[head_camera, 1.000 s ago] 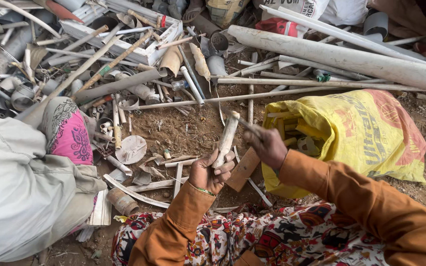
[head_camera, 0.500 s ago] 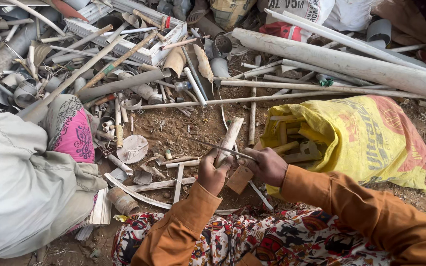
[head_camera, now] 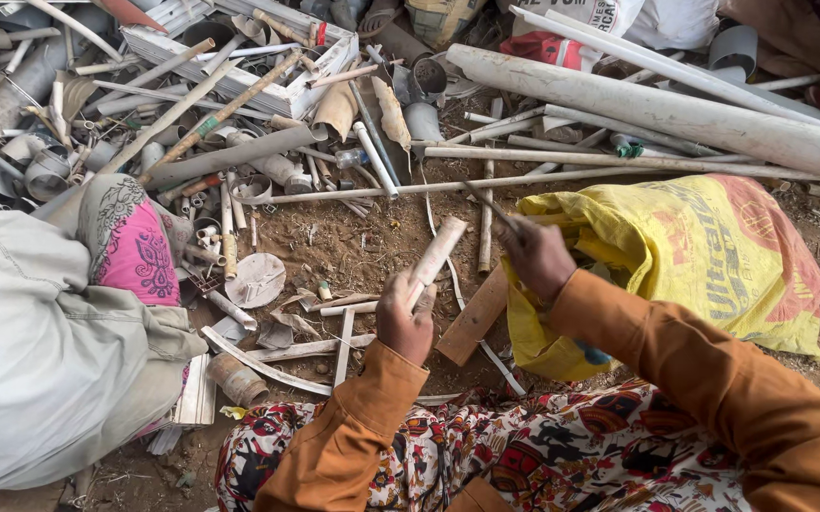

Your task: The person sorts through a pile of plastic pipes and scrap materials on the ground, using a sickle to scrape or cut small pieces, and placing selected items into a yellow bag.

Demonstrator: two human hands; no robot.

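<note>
The left hand (head_camera: pixel 404 322) is clenched around the lower end of a short, dirty, off-white plastic pipe piece (head_camera: pixel 437 254), which slants up and to the right out of the fist above the brown dirt ground (head_camera: pixel 353 237). The right hand (head_camera: pixel 535 258) is closed on a thin, dark metal blade (head_camera: pixel 493 206), its tip raised just right of the pipe's upper end and not touching it. A flat brown wooden block (head_camera: pixel 472 318) lies between the hands, beside a crinkled yellow woven sack (head_camera: pixel 704 256).
</note>
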